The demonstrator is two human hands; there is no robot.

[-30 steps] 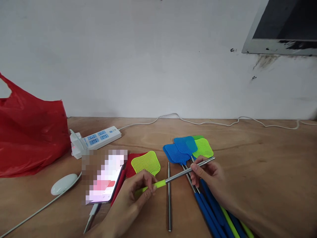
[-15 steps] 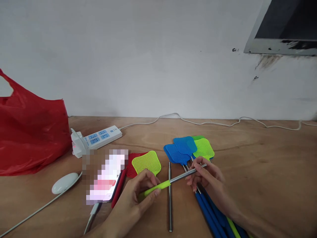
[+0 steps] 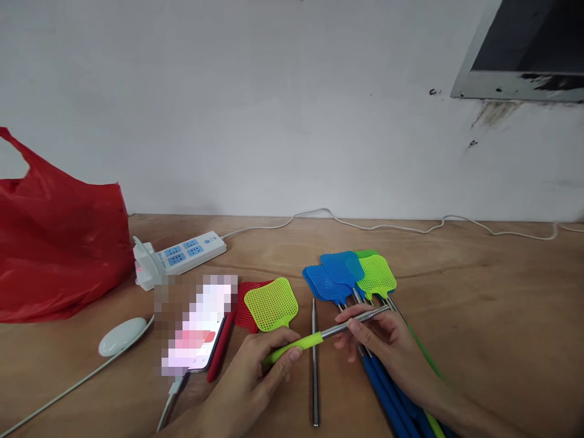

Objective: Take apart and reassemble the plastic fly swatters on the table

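Note:
My left hand is closed round a lime-green handle sleeve. A metal rod runs out of the sleeve's right end, and my right hand pinches it between thumb and fingers. Below them a second metal rod lies loose on the table. Just left of my left hand is a lime fly swatter head overlapping a red swatter head. Beyond and under my right hand lies a pile of fly swatters with blue heads, lime heads and blue handles.
A phone with a blurred screen lies left, beside a red handle. Farther left are a white mouse, a white power strip and a red plastic bag. A white cable runs along the wall.
The lime sleeve and rod have shifted slightly right. Less rod shows between the sleeve and my right hand, whose fingers have moved along it.

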